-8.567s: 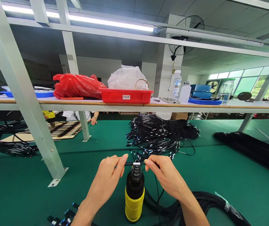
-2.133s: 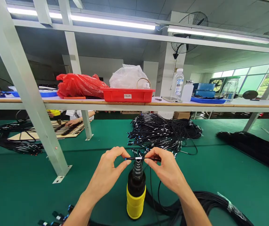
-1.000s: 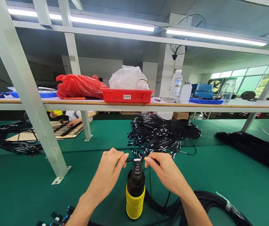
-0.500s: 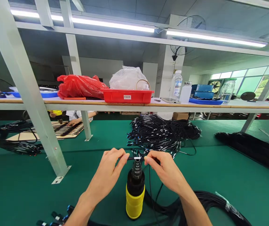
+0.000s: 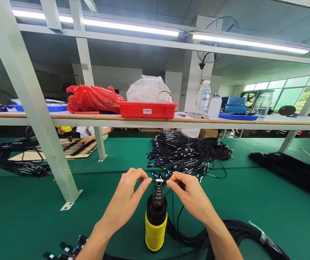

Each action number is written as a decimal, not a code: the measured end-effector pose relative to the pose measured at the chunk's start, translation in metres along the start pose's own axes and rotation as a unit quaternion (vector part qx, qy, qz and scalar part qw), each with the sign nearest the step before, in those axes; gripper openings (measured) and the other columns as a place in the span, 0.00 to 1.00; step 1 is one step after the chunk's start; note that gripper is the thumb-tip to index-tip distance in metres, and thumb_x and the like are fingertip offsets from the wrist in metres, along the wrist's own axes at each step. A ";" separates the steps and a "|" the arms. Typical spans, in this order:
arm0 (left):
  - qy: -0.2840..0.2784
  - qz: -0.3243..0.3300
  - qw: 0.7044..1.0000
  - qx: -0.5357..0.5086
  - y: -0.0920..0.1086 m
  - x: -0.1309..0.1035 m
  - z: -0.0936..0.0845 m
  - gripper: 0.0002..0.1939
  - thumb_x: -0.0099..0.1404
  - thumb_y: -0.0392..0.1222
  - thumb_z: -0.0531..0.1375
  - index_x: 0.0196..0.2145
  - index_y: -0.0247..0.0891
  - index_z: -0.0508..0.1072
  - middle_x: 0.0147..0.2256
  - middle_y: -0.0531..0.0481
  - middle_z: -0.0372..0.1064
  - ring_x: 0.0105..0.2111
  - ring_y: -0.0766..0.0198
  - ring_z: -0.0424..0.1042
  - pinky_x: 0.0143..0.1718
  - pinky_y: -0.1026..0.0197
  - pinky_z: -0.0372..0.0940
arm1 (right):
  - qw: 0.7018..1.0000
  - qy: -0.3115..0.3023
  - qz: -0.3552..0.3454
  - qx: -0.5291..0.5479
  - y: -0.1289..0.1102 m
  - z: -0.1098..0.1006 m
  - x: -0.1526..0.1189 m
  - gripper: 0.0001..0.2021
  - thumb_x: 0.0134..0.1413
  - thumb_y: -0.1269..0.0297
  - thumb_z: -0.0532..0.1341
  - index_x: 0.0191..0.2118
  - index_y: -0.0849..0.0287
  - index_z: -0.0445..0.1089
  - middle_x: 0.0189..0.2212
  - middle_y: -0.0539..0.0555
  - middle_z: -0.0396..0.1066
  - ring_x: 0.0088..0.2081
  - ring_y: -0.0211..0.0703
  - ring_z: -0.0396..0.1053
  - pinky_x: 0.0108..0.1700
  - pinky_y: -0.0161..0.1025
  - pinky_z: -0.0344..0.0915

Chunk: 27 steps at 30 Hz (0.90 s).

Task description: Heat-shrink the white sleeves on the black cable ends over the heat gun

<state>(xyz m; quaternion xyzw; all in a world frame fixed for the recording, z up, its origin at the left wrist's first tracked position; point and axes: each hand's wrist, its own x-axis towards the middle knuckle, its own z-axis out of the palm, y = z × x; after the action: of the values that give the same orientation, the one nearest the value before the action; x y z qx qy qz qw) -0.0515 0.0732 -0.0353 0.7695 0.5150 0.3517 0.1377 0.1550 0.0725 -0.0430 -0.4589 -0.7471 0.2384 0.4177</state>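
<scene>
A thin black cable with a white sleeve point(image 5: 159, 180) is stretched level between my two hands. My left hand point(image 5: 130, 193) pinches its left end between thumb and forefinger. On the other side, my right hand point(image 5: 189, 194) pinches it just right of the sleeve. Directly beneath the white sleeve stands an upright yellow and black heat gun point(image 5: 155, 231), its stepped dark nozzle point(image 5: 158, 196) pointing up. Whether the sleeve touches the nozzle tip, I cannot tell. Behind the hands lies a large pile of black cables point(image 5: 184, 151) with white and blue ends.
A black cable bundle point(image 5: 241, 227) curves along the right front. Connectors point(image 5: 68, 249) lie by my left forearm. A metal post point(image 5: 49, 144) rises at left. The overhead shelf carries a red tray point(image 5: 147, 110) and bottles. Another person's hand point(image 5: 86, 139) works over a board at back left.
My left hand has shifted slightly right and up, closer to the white sleeve. The sleeve sits a touch higher over the nozzle. Both hands keep their pinch.
</scene>
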 end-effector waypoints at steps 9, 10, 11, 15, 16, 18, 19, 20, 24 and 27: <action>0.007 0.011 1.000 0.013 0.003 0.001 0.002 0.18 0.70 0.53 0.49 0.28 0.42 0.67 0.31 0.53 0.67 0.36 0.59 0.65 0.39 0.57 0.59 | 1.000 -0.006 0.004 0.011 0.001 -0.001 0.000 0.18 0.64 0.59 0.52 0.24 0.59 0.65 0.20 0.46 0.60 0.24 0.35 0.54 0.28 0.34 0.50; 0.017 0.014 1.000 0.009 0.004 0.001 0.002 0.15 0.70 0.51 0.51 0.31 0.42 0.67 0.33 0.54 0.68 0.37 0.59 0.65 0.40 0.58 0.60 | 1.000 0.001 0.002 0.024 0.003 0.000 0.002 0.17 0.63 0.59 0.54 0.25 0.59 0.65 0.21 0.46 0.61 0.25 0.35 0.55 0.28 0.34 0.51; 0.025 0.017 1.000 0.005 0.004 0.001 0.003 0.12 0.69 0.50 0.52 0.33 0.43 0.68 0.35 0.54 0.68 0.39 0.59 0.65 0.40 0.58 0.60 | 0.999 0.007 0.002 0.037 0.004 0.001 0.003 0.15 0.62 0.59 0.55 0.25 0.59 0.66 0.21 0.46 0.61 0.25 0.36 0.55 0.28 0.34 0.51; 0.049 0.000 0.999 -0.012 -0.001 0.003 0.003 0.10 0.70 0.50 0.51 0.40 0.45 0.68 0.39 0.53 0.68 0.41 0.59 0.66 0.40 0.59 0.60 | 0.998 0.040 0.026 0.029 0.022 0.007 0.011 0.17 0.63 0.56 0.53 0.31 0.59 0.72 0.22 0.48 0.64 0.24 0.37 0.59 0.26 0.34 0.53; 0.053 -0.015 0.998 -0.014 -0.006 0.003 0.003 0.11 0.70 0.51 0.50 0.41 0.45 0.68 0.40 0.52 0.68 0.41 0.59 0.66 0.38 0.59 0.60 | 0.998 0.059 0.037 0.010 0.031 0.009 0.014 0.18 0.64 0.55 0.50 0.35 0.59 0.74 0.23 0.49 0.66 0.25 0.38 0.61 0.27 0.34 0.56; 0.052 -0.042 0.998 0.001 -0.021 0.002 0.003 0.13 0.70 0.53 0.49 0.43 0.45 0.67 0.41 0.51 0.69 0.40 0.58 0.67 0.36 0.60 0.61 | 0.992 0.107 0.058 -0.029 0.055 0.014 0.020 0.21 0.65 0.56 0.46 0.46 0.60 0.73 0.33 0.55 0.72 0.32 0.43 0.68 0.34 0.38 0.63; 0.037 -0.053 0.998 0.025 -0.033 0.000 0.003 0.14 0.70 0.53 0.48 0.43 0.45 0.67 0.41 0.51 0.69 0.40 0.58 0.67 0.37 0.59 0.61 | 0.989 0.125 0.068 -0.041 0.070 0.017 0.022 0.21 0.64 0.57 0.46 0.50 0.62 0.70 0.40 0.59 0.73 0.40 0.47 0.69 0.41 0.41 0.65; 0.010 -0.063 0.996 0.057 -0.046 -0.003 0.003 0.13 0.70 0.52 0.48 0.42 0.44 0.67 0.42 0.50 0.69 0.40 0.58 0.67 0.39 0.58 0.61 | 0.986 0.137 0.080 -0.051 0.085 0.020 0.023 0.22 0.63 0.59 0.47 0.53 0.65 0.67 0.47 0.63 0.70 0.48 0.50 0.67 0.49 0.45 0.64; -0.125 -0.114 0.973 0.156 -0.110 -0.033 0.007 0.08 0.62 0.35 0.53 0.38 0.43 0.67 0.40 0.52 0.71 0.44 0.60 0.69 0.48 0.56 0.58 | 0.979 0.123 0.148 -0.071 0.145 0.033 0.009 0.22 0.54 0.59 0.54 0.51 0.67 0.69 0.47 0.68 0.71 0.55 0.61 0.64 0.57 0.54 0.59; -0.194 -0.160 0.950 0.186 -0.150 -0.067 0.012 0.18 0.48 0.25 0.55 0.35 0.43 0.70 0.38 0.53 0.74 0.43 0.60 0.71 0.46 0.57 0.59 | 0.974 0.107 0.189 -0.069 0.175 0.040 -0.013 0.23 0.51 0.56 0.56 0.48 0.67 0.71 0.46 0.70 0.73 0.51 0.63 0.68 0.54 0.56 0.63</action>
<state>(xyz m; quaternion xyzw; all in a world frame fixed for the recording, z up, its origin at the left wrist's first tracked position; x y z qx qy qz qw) -0.1628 0.0807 -0.1567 0.7426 0.6506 0.0668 0.1440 0.2097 0.1436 -0.1990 -0.6421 -0.6125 0.2101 0.4104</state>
